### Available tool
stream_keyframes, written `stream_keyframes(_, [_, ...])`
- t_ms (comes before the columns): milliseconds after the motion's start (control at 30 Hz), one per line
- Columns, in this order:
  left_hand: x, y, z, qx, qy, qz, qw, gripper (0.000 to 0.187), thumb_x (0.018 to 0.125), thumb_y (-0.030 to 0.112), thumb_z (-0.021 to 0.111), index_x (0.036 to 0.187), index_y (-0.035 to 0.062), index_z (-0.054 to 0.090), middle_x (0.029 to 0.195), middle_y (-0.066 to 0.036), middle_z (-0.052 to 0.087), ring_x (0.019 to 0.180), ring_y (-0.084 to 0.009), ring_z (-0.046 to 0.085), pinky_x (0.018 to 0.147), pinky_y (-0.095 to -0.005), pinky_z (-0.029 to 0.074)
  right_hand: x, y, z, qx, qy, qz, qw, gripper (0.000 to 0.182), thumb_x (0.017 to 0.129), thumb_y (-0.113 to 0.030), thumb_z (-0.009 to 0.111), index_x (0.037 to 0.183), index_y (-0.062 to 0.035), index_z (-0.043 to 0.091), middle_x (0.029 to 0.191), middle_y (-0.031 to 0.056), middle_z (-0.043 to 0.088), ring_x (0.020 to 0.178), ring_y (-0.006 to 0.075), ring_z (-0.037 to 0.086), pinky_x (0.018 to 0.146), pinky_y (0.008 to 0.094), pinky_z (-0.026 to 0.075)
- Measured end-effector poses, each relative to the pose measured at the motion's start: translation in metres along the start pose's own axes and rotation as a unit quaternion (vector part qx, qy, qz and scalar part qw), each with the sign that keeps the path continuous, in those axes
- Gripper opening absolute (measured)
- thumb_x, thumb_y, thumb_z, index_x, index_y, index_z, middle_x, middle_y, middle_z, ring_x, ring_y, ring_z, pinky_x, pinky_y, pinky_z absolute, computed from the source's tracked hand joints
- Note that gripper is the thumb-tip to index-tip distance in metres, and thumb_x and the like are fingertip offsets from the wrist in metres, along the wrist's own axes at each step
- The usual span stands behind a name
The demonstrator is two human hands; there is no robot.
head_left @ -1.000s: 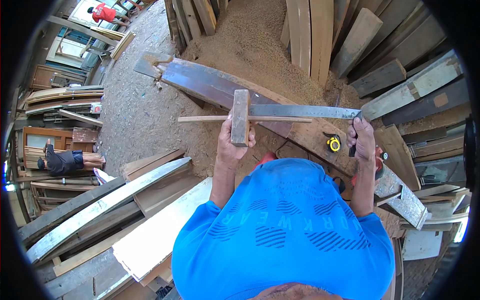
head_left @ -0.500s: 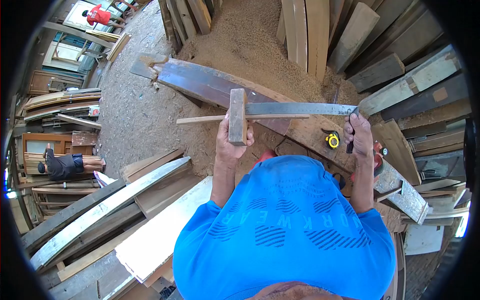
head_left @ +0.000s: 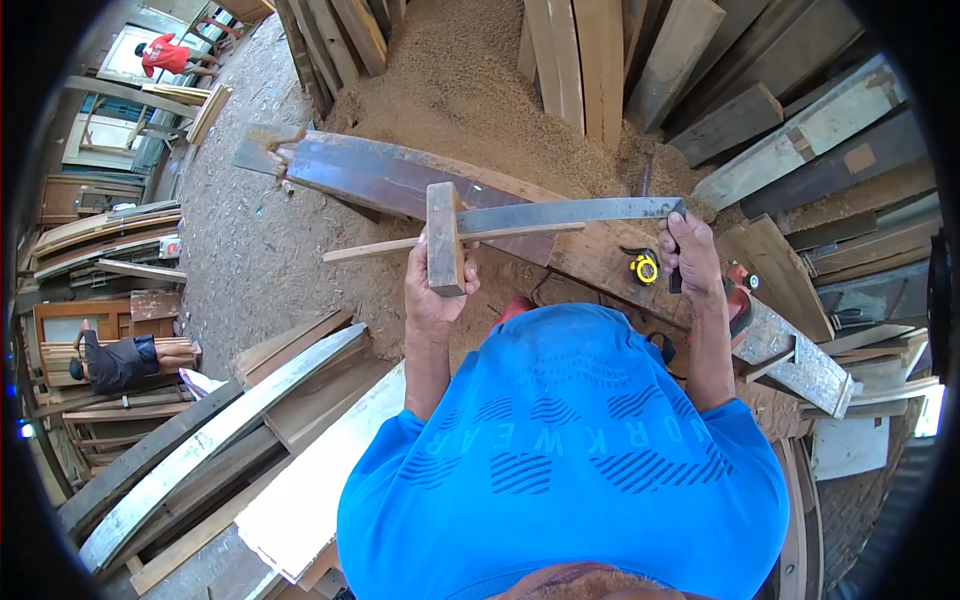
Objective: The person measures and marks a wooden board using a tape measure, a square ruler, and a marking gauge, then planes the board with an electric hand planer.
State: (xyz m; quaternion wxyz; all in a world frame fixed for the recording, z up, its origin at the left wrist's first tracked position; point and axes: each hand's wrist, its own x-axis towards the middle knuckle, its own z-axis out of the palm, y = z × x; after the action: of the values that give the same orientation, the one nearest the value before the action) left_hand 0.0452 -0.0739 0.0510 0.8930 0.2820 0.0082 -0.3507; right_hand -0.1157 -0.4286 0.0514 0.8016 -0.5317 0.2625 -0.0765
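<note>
My left hand (head_left: 436,290) is closed around a wooden block (head_left: 444,240) and a thin wooden strip (head_left: 370,250) that passes behind it. From the block a long flat metal blade (head_left: 570,212) runs across to my right hand (head_left: 692,250). The fingers of my right hand are wrapped round the dark handle (head_left: 675,279) at the blade's far end. Beneath the blade lies a long plank bench (head_left: 400,175). A yellow tape measure (head_left: 643,267) rests on the bench, left of my right hand.
Boards (head_left: 600,70) stand upright beyond the sawdust (head_left: 470,90). More planks (head_left: 220,440) are stacked at the lower left. A red and black tool (head_left: 738,300) is beside my right forearm. Two people (head_left: 120,360) (head_left: 165,57) are at the far left.
Both hands, the block, strip and blade appear shifted left in the view, along with the surroundings. The strip now slants more against the blade. Both hands keep their hold.
</note>
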Motion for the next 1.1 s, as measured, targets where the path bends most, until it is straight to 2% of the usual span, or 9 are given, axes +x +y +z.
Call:
stream_keyframes(367, [0.003,0.003,-0.004,0.031,0.037,-0.005,0.999,0.050,0.104,0.046,0.040,0.132,0.0080,0.056,0.106,-0.023,0.065,0.071,-0.0246,0.063,0.052,-0.0331,0.052,0.007,0.013,0.003,0.004,0.014,0.039,0.999,0.027,0.103,-0.034,0.058,0.098,-0.0069,0.055,0.067,-0.0049,0.050,0.046,0.0033,0.044,0.040,0.0202,0.039])
stream_keyframes(467, [0.003,0.003,-0.006,0.045,0.052,-0.001,0.998,0.050,0.104,0.046,0.040,0.131,0.0080,0.057,0.105,-0.022,0.066,0.070,-0.0244,0.063,0.051,-0.0332,0.052,0.014,0.027,-0.001,0.011,0.018,0.063,0.998,0.024,0.105,-0.029,0.053,0.099,-0.0058,0.054,0.068,-0.0031,0.050,0.046,0.0052,0.044,0.039,0.0219,0.039])
stream_keyframes(667, [-0.001,0.007,-0.008,0.069,0.059,0.000,0.996,0.049,0.104,0.047,0.042,0.130,0.0084,0.058,0.105,-0.021,0.067,0.068,-0.0235,0.064,0.052,-0.0334,0.052,0.018,0.041,0.000,0.012,0.024,0.114,0.993,0.024,0.104,-0.030,0.053,0.098,-0.0074,0.053,0.068,-0.0048,0.049,0.046,0.0046,0.043,0.040,0.0225,0.038])
stream_keyframes(1100, [0.000,0.005,-0.016,0.065,0.080,-0.004,0.995,0.049,0.103,0.049,0.044,0.126,0.0090,0.061,0.103,-0.020,0.069,0.067,-0.0241,0.065,0.052,-0.0343,0.053,0.021,0.052,0.004,0.011,0.022,0.121,0.992,0.026,0.105,-0.033,0.053,0.097,-0.0082,0.053,0.067,-0.0056,0.047,0.046,0.0043,0.042,0.041,0.0228,0.037])
